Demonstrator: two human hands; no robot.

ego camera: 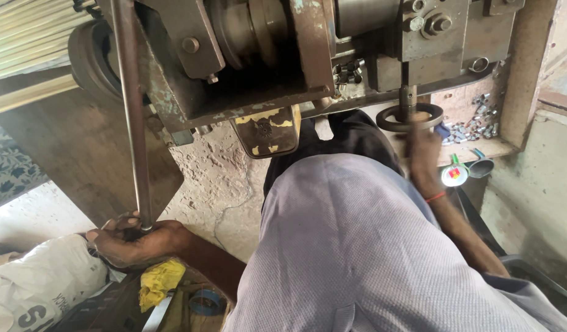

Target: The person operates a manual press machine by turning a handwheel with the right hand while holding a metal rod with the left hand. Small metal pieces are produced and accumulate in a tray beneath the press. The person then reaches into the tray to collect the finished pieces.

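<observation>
steel grey long lever rod [131,110] is gripped at its lower end by the closed left hand [136,241]. the right hand [422,147] is blurred under the dark round metal ring [410,117] at the machine; i cannot tell its grip.

Workshop setting: rough, pitted concrete floor [222,184] beneath a heavy, worn steel machine frame [259,55]; corrugated metal sheet [25,31] at upper left; dusty ledge [480,147] and pale plastered wall [535,203] at right. Daylight diffuse.
</observation>
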